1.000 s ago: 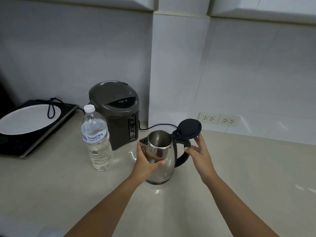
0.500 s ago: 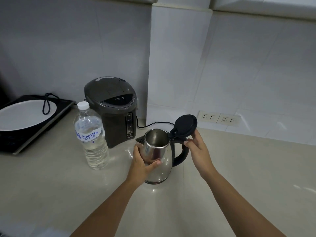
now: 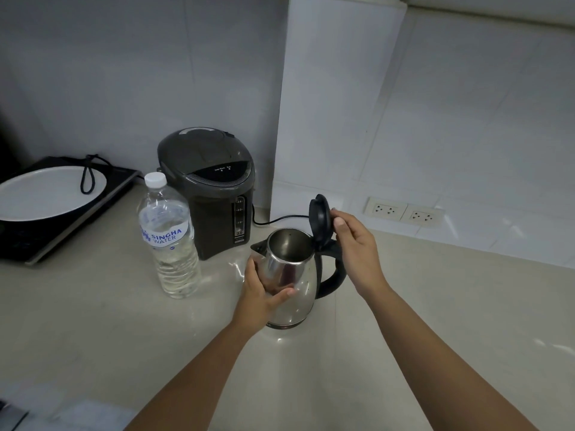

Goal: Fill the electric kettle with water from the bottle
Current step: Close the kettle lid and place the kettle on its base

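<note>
Kitchen bench, L to R: induction hob w/ a white plate at the far left edge; capped water bottle, upright and untouched, just beside the grey hot-water dispenser; then the steel electric kettle, standing on the bench w/ both hands on it.

What changed: vs a sec ago the black lid has swung from tilted well back over the handle to nearly upright on its hinge, edge-on to the camera. Kettle mouth is fully uncovered; inside looks bare metal, no water seen. The view has also pulled closer and dropped a bit. Bottle hasn't moved, cap on.

Meaning for the task: prep stage only. Kettle is open and ready to take water, but pouring can't start till the bottle is uncapped and lifted. Whether the lid stays up by itself once let go, can't tell.

Left hand is clasped on the kettle body below the spout, thumb across the front, fingers curled round the far left side, steadying it. Right hand is at the lid and hinge, above the handle: fingertips touch the lid's back face, thumb by the hinge, a light pinch rather than a fist. Bottle sits left of the left hand, near but apart, no fingers on it.
</note>
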